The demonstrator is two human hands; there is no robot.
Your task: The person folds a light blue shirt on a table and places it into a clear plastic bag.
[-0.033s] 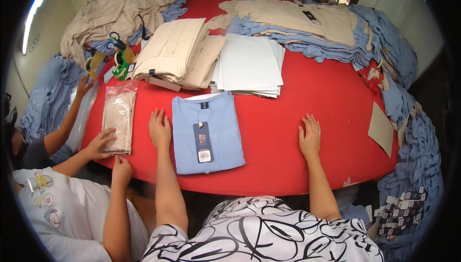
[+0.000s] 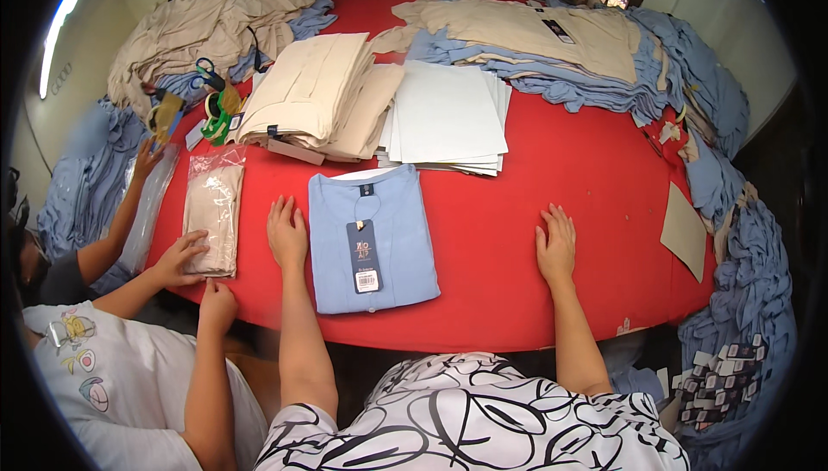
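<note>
A folded light-blue shirt (image 2: 405, 247) lies squarely in front of me, a dark hang tag (image 2: 363, 251) on its chest and white card showing at its top edge. My left hand (image 2: 287, 234) rests flat on the red cloth just left of the shirt, fingers stretched, holding nothing. Well to the shirt's right, my right hand (image 2: 556, 247) also lies on the cloth, open and bare. Beyond the shirt are a stack of folded beige shirts (image 2: 306, 91) and a pile of white card sheets (image 2: 448, 113).
At left, a co-worker's hands (image 2: 185, 260) are by a bagged beige garment (image 2: 214, 216); another person's hand (image 2: 148, 160) is near a yellow tape dispenser (image 2: 166, 117). Garment heaps (image 2: 198, 27) line the far side and right edge. A beige card (image 2: 684, 231) lies right.
The far-left person's hand and the yellow tape dispenser have shifted slightly. My hands and the blue shirt stay where they were.
</note>
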